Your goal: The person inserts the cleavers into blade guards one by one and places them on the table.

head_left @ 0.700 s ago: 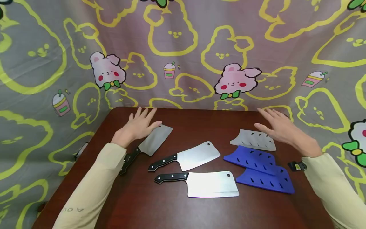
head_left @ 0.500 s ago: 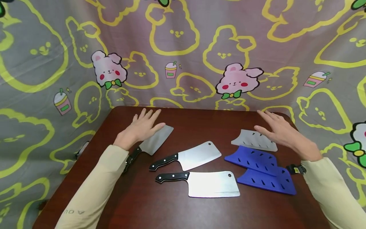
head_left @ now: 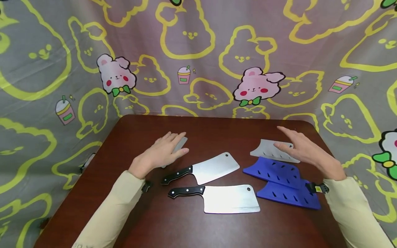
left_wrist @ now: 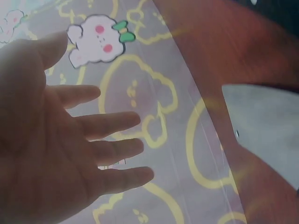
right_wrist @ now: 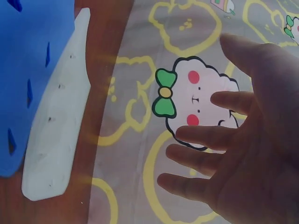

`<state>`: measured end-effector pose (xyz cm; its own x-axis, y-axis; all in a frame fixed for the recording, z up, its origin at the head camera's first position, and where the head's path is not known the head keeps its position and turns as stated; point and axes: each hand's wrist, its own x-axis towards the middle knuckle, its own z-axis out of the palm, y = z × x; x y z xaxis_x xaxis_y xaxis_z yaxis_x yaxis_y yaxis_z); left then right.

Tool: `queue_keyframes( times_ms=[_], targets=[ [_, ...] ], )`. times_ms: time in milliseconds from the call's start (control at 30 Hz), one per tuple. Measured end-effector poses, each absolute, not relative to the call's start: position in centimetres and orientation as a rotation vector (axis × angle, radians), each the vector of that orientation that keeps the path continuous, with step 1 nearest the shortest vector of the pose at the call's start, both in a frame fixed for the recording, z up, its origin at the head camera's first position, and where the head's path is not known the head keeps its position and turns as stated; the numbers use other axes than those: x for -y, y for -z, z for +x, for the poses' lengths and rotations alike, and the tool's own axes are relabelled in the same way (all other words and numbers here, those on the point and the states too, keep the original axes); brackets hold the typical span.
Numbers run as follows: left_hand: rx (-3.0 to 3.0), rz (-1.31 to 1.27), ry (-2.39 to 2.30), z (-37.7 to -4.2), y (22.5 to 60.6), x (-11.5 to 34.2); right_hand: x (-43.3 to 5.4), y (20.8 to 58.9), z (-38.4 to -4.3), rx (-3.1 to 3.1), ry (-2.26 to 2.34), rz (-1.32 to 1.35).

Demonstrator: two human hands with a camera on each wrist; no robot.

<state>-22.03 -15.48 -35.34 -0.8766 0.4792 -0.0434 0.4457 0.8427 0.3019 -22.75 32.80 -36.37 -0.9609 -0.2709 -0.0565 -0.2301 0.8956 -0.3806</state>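
Three cleavers lie on the dark wooden table. My left hand (head_left: pixel 159 153) is held above the leftmost cleaver (head_left: pixel 180 144), covering most of it; its fingers are straight and hold nothing. That blade also shows at the right of the left wrist view. The middle cleaver (head_left: pixel 215 168) and the front cleaver (head_left: pixel 231 199) have black riveted handles pointing left. My right hand (head_left: pixel 305 148), fingers extended and holding nothing, hovers over the right part of the white blade sheath (head_left: pixel 268 148). Two blue blade sheaths (head_left: pixel 270 170) overlap just in front of the white one, all with slots.
The table (head_left: pixel 173 227) has rounded far corners. A patterned curtain (head_left: pixel 211 44) hangs right behind it and along both sides. Dark wrist straps, such as the one at the right sleeve (head_left: pixel 338 196), sit near the cuffs.
My left hand has moved right and toward me, now hiding more of the leftmost cleaver. My right hand has come slightly nearer and lower, over the white sheath. The cleavers and sheaths stay put.
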Motion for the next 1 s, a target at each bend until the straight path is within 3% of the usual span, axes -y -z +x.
queue_keyframes(
  times_ms=[467, 1000],
  targets=[
    [-2.795, 0.885, -0.382, -18.1, 37.6, 13.8, -32.0, 40.1, -21.4, -2.894, 0.455, -0.55],
    [-2.653, 0.97, -0.33, -15.9, 41.0, 12.7, -32.3, 41.7, -20.2, -2.761, 0.236, -0.389]
  ],
)
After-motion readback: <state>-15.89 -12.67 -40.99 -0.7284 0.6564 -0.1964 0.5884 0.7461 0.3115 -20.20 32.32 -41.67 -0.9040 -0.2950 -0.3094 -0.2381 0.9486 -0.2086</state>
